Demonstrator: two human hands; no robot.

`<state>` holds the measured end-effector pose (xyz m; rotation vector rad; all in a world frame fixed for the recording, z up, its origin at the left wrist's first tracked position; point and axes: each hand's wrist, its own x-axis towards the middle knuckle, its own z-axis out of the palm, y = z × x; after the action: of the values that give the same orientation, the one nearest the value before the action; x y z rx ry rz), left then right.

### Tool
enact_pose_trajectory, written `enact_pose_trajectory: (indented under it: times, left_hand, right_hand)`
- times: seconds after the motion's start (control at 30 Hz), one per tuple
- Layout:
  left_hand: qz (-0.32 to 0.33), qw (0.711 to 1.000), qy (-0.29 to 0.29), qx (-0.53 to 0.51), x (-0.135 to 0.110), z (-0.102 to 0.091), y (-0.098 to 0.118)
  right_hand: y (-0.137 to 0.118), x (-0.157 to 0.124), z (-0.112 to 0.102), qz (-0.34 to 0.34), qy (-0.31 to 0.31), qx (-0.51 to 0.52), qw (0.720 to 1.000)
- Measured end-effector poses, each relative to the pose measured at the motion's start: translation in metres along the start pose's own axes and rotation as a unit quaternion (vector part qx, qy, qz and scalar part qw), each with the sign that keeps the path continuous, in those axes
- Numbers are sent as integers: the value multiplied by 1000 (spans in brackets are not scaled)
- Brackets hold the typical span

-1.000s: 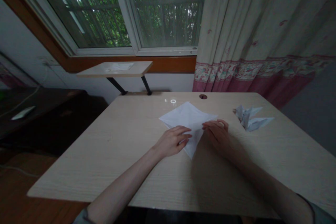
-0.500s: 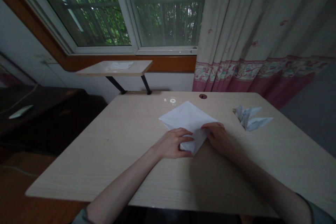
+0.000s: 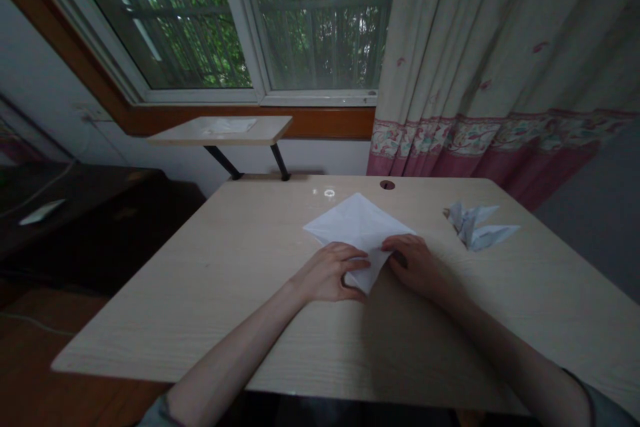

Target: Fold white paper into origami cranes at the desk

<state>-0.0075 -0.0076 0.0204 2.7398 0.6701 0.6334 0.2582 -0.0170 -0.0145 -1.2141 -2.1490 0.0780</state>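
Note:
A white sheet of paper (image 3: pixel 357 221), folded and creased into a kite-like shape, lies on the light wooden desk (image 3: pixel 165 307). My left hand (image 3: pixel 333 272) rests on its near left part, fingers lying over the paper and thumb spread apart by the near corner. At the right edge, my right hand (image 3: pixel 413 261) has its bent fingers and thumb closed on the paper. The fingertips hide part of that edge. To the right, apart from both hands, sits a folded paper crane (image 3: pixel 475 225) with pointed ends.
A small raised shelf (image 3: pixel 175 133) on black legs stands at the desk's back left, with thin white paper (image 3: pixel 233 125) on it. A round cable hole (image 3: pixel 387 185) is near the back edge. Behind are a window (image 3: pixel 320 33) and a curtain (image 3: pixel 450 80).
The right hand's fingers have curled in more at the paper's right edge, with the thumb drawn closer. My left hand has stayed almost in place.

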Motion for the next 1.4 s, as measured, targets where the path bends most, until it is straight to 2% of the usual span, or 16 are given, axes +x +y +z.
enact_pose_trajectory:
  times: [0.27, 0.43, 0.6, 0.83, 1.03, 1.27, 1.4]
  left_hand:
    - [0, 995, 78, 62, -5, 2, -7]
    - [-3, 988, 133, 81, -3, 0, -3]
    - [-53, 979, 178, 86, -2, -3, 0]
    - [-95, 967, 220, 89, -3, 0, -2]
    - [-115, 963, 225, 94, -4, 3, -5]
    - [-139, 953, 235, 130, -3, 6, -6]
    - [-145, 950, 236, 141, -2, 6, -6]
  right_hand:
    - [5, -2, 1, -26, 24, 2, 999]
    - [2, -1, -1, -36, -4, -1, 999]
    - [-9, 1, -8, -40, -59, -10, 997]
    - [-13, 2, -7, -51, -54, -21, 997]
    - [-9, 2, -2, -26, -35, -25, 999]
    - [-4, 3, 3, 43, -80, -47, 995]
    - [-3, 3, 3, 65, -74, -60, 993]
